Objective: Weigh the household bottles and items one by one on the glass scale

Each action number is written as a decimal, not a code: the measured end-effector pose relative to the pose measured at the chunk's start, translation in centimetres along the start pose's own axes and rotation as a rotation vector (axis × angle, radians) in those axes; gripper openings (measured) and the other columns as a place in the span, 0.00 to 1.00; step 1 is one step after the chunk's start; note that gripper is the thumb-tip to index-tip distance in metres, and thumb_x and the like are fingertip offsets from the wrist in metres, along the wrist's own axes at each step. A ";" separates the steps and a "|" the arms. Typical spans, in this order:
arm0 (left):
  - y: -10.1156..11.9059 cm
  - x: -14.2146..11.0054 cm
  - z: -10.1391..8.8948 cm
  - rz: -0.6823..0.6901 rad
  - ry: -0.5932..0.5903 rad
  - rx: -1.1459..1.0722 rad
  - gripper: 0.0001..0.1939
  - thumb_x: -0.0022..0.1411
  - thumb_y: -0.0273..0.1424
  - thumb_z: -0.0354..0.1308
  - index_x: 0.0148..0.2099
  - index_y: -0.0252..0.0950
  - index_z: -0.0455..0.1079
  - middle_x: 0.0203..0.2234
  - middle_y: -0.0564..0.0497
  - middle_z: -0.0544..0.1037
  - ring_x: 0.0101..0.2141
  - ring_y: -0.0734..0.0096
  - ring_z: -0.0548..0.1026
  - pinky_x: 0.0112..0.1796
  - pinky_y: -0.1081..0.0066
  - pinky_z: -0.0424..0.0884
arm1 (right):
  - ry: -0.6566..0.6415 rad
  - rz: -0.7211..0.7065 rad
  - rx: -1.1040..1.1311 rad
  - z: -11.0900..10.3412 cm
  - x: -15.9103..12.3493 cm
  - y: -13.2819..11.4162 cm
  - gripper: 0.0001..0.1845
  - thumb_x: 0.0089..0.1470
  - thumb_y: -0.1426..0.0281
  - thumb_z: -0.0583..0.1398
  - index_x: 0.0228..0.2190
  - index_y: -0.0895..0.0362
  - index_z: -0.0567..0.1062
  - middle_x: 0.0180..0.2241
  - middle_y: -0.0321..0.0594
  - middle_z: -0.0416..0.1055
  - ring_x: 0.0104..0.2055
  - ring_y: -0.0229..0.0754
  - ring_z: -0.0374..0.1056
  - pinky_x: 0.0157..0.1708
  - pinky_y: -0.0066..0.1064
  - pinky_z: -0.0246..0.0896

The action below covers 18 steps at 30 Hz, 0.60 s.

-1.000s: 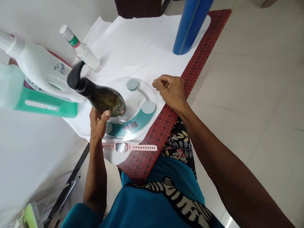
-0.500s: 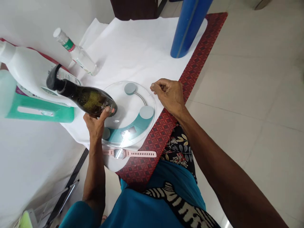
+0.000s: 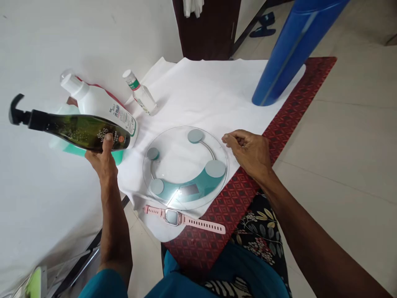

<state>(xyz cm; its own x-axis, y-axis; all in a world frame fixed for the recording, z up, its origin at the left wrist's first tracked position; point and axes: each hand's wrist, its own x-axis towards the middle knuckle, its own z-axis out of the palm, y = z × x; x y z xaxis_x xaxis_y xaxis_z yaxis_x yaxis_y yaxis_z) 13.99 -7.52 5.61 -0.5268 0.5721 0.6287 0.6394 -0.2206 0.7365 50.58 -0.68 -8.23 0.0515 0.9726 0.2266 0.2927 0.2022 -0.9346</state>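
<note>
My left hand (image 3: 104,161) is closed around the lower part of a dark green pump bottle (image 3: 80,131), thumb pressed on its printed side. The bottle is raised and tilted, its black pump pointing left, away from the scale. A round glass bathroom scale (image 3: 173,186) with a teal band and grey pads lies on the white cloth. My right hand (image 3: 249,151) rests at the table's edge beside the scale, fingers curled with nothing seen in them. Just in front of the scale lies a smartwatch (image 3: 172,217) with a pink strap.
Behind the pump bottle stand a white detergent bottle (image 3: 102,103) and a green jug (image 3: 74,150), partly hidden. A clear bottle (image 3: 144,97) with a white cap is farther back. A tall blue cylinder (image 3: 282,66) stands at the back right, near the red patterned table edge (image 3: 297,111).
My left hand has carried the pump bottle left, from over the scale's edge to in front of the detergent bottle. The view has shifted; my right hand stays curled by the scale.
</note>
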 end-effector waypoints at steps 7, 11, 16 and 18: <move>-0.5 1.9 2.2 -0.008 -0.041 -0.092 0.27 0.58 0.54 0.77 0.43 0.34 0.83 0.41 0.45 0.86 0.52 0.46 0.84 0.58 0.45 0.83 | 0.004 -0.003 -0.010 0.1 0.1 0.0 0.13 0.62 0.62 0.65 0.27 0.51 0.80 0.27 0.39 0.80 0.28 0.45 0.74 0.32 0.38 0.64; -1.3 1.5 5.9 -0.091 -0.141 -0.087 0.26 0.53 0.51 0.78 0.41 0.34 0.82 0.40 0.43 0.86 0.45 0.52 0.85 0.52 0.51 0.84 | 0.011 -0.011 0.009 0.3 0.1 0.0 0.13 0.62 0.60 0.64 0.26 0.51 0.81 0.26 0.39 0.80 0.27 0.45 0.73 0.30 0.38 0.64; -3.6 1.7 10.0 -0.167 -0.216 -0.048 0.24 0.52 0.48 0.77 0.42 0.34 0.82 0.40 0.43 0.87 0.43 0.54 0.85 0.49 0.55 0.83 | 0.018 -0.002 0.009 0.3 0.1 0.0 0.13 0.62 0.60 0.64 0.26 0.50 0.80 0.26 0.38 0.80 0.27 0.45 0.73 0.31 0.37 0.65; -4.8 2.0 11.0 -0.174 -0.232 0.007 0.24 0.55 0.47 0.76 0.44 0.32 0.81 0.41 0.43 0.87 0.45 0.55 0.85 0.49 0.56 0.81 | 0.017 0.006 0.006 0.2 0.1 -0.1 0.13 0.62 0.60 0.64 0.26 0.50 0.80 0.25 0.37 0.79 0.27 0.45 0.73 0.31 0.37 0.65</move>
<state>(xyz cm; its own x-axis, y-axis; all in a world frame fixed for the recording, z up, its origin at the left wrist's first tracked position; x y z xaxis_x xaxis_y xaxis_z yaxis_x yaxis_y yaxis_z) 16.03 3.43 0.58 -0.4876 0.7664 0.4182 0.5545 -0.0981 0.8264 50.33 -0.58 -8.17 0.0694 0.9717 0.2258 0.2865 0.1974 -0.9375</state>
